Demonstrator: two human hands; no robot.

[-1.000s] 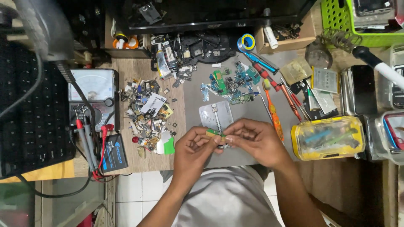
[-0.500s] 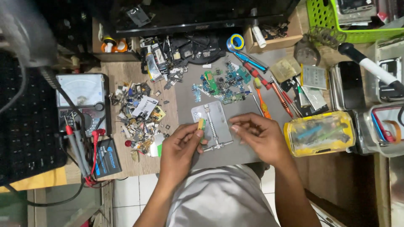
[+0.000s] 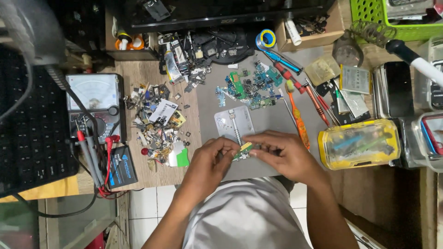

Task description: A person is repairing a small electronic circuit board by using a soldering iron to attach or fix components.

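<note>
Pinching a small green circuit board (image 3: 243,152) between them, the left hand (image 3: 208,164) and right hand (image 3: 285,156) meet above the metal holder plate (image 3: 234,123), board's long axis running hand to hand.

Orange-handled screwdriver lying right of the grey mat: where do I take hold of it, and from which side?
Grip the orange-handled screwdriver around its thick orange handle, coming down from above with the right hand, which is nearest. It lies flat on the grey mat, running away from the person. The red screwdrivers lie close on its right, so probably pinch across the lower handle, where there is more room.
</note>
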